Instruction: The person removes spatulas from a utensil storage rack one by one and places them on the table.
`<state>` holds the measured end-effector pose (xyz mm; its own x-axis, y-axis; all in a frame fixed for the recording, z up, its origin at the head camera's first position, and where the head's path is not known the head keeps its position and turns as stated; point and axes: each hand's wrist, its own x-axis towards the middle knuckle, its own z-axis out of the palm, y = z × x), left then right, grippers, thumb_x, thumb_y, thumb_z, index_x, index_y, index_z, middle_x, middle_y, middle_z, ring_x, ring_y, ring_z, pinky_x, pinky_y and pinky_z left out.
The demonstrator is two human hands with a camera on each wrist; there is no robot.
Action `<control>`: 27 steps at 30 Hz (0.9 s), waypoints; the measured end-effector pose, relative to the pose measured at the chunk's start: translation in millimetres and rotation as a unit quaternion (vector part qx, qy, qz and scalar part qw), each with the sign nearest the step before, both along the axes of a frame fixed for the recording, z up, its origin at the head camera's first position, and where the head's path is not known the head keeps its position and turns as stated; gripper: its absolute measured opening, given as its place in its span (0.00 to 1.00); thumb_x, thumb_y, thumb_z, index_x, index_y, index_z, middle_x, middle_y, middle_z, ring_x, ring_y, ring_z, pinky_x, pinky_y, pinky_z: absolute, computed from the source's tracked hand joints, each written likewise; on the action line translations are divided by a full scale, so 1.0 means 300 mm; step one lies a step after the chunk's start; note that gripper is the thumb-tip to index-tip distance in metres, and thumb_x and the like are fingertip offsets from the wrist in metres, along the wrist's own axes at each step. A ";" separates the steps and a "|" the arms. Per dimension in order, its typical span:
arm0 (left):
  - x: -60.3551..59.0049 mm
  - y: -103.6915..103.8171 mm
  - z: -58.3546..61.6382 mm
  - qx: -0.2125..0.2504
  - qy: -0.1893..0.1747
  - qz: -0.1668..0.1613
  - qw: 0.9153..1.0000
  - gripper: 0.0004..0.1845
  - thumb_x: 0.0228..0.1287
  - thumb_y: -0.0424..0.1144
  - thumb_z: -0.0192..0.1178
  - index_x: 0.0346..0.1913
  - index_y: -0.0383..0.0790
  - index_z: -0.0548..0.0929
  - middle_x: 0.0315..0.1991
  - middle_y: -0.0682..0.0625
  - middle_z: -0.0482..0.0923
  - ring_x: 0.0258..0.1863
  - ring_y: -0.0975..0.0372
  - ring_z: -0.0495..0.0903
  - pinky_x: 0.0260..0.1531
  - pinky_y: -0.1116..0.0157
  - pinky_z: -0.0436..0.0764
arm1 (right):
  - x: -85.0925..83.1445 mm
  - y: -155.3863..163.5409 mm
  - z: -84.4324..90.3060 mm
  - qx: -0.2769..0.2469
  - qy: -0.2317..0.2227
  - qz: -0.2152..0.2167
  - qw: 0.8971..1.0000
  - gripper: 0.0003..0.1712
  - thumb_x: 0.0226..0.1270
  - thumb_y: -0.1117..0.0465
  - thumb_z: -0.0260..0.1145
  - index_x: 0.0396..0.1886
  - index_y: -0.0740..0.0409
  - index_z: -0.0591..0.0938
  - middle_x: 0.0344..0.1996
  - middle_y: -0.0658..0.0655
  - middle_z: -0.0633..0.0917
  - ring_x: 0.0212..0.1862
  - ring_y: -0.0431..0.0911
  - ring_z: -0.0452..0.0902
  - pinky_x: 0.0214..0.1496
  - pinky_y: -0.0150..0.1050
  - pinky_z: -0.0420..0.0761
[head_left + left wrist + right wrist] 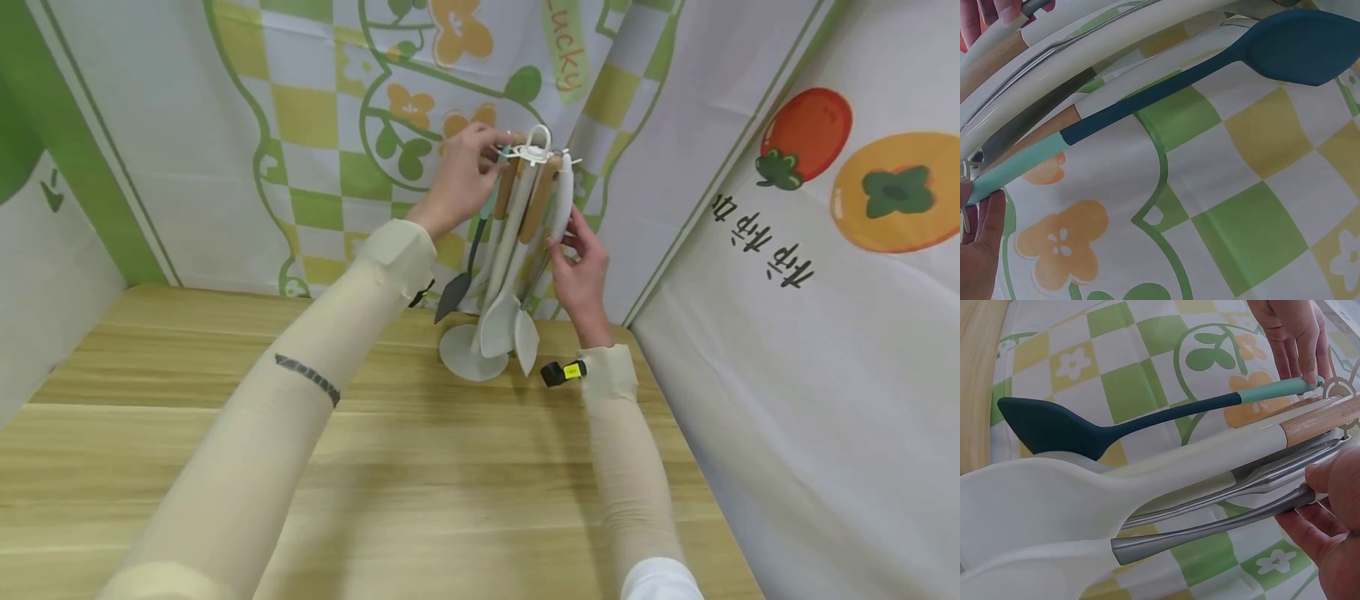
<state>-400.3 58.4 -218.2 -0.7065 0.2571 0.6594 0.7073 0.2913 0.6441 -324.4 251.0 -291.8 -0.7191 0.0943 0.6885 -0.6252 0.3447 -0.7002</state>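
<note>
Pinching the mint handle end of the dark teal spatula (459, 283) at the utensil stand's (474, 354) top on the bench (225, 433), the left hand (457, 179) works while the right hand's (581, 267) fingers curl around a hanging utensil's steel handle (1222, 528).

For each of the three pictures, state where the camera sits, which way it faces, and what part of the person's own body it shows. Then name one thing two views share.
Head: worn high, looks forward and down at the utensil rack on the table; both arms show.
Left wrist: looks along the dark blue spatula toward the patterned cloth; left hand fingers at the edge.
Right wrist: looks across the hanging utensils; right hand near, left hand beyond.
Shared: the wrist views both show the dark blue spatula.
</note>
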 end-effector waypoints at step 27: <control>0.004 0.011 -0.012 0.023 0.008 -0.002 1.000 0.19 0.68 0.20 0.58 0.60 0.31 0.82 0.54 0.39 0.77 0.51 0.54 0.82 0.51 0.73 0.84 | -0.008 0.042 0.037 -0.001 0.024 -0.027 0.999 0.32 0.67 0.80 0.62 0.71 0.68 0.71 0.55 0.75 0.81 0.47 0.57 0.82 0.48 0.44 0.90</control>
